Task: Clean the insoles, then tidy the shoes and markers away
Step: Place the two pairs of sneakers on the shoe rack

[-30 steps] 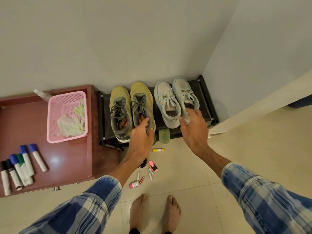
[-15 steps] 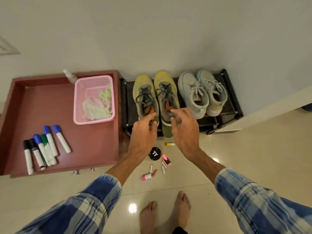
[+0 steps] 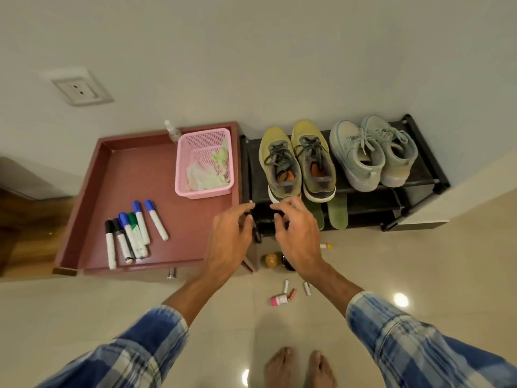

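olive-yellow shoes (image 3: 298, 161) and pale blue shoes (image 3: 372, 151) sit on the black shoe rack (image 3: 414, 182), toes to the wall, so the markers look like the next thing to tidy. they lie on the red worktop (image 3: 145, 175) – markers (image 3: 131, 233) to the left of both hands, long axes running front to back. left hand (image 3: 228, 236) is nearer; right hand (image 3: 298, 233) is beside it. each grip is spread and empty, well apart from the markers.
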